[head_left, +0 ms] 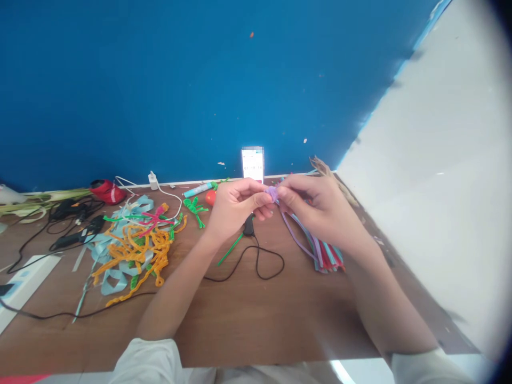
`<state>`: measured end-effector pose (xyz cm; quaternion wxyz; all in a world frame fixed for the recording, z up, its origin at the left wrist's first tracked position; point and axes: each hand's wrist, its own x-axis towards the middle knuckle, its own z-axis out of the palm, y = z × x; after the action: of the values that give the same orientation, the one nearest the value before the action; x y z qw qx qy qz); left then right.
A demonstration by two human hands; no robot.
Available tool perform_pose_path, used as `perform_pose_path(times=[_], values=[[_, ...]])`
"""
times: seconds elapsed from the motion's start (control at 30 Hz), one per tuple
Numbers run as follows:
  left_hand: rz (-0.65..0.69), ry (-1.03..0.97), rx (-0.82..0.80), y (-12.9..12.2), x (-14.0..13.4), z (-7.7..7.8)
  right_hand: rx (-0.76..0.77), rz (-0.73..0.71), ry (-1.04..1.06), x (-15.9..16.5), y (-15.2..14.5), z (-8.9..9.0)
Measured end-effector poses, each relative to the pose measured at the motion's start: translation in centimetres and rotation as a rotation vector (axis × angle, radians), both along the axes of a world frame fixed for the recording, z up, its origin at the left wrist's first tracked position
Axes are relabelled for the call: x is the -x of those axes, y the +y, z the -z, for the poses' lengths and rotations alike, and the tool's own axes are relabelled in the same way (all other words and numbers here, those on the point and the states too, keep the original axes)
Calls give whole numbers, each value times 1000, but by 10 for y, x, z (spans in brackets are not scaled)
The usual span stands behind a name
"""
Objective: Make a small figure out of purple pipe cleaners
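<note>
Here, purple piece [272, 193] between fingers [258, 201], bundled stems [330, 260]

Purple piece [271, 193], orange stems [158, 250], pale blue ribbon [142, 205], green figure [195, 209], white plug [152, 181], brown tabletop [256, 320], deep blue wall [200, 90]

Only partly readable text: lit phone screen [253, 158]. Row of digits [253, 168] mid-screen, dark on white, looks like 01 first, then two more pairs, too blurred to call. Smaller marks above the row, too small to read.
</note>
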<state>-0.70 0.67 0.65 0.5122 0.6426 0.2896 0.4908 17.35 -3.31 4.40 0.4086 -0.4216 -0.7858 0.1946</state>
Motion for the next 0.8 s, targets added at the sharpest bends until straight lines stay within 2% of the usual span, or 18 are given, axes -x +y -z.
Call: perform_pose_path(times=[0.17, 0.27, 0.4, 0.5, 0.7, 0.8], values=[[-41, 124, -248, 2, 13, -5, 7, -7, 46, 5, 4, 4], [-15, 263, -388, 4, 19, -5, 22, -48, -31, 4, 3, 3], [-78, 423, -530, 5, 20, -5, -2, -23, -191, -3, 3, 1], [-116, 435, -487, 5, 16, -3, -63, 18, -286, -7, 3, 1], [-9, 204, -185, 8, 7, 5, -95, 58, -437, -9, 4, 3], [-28, 154, -119, 7, 3, 7, -116, 142, -507, -6, 5, 6]])
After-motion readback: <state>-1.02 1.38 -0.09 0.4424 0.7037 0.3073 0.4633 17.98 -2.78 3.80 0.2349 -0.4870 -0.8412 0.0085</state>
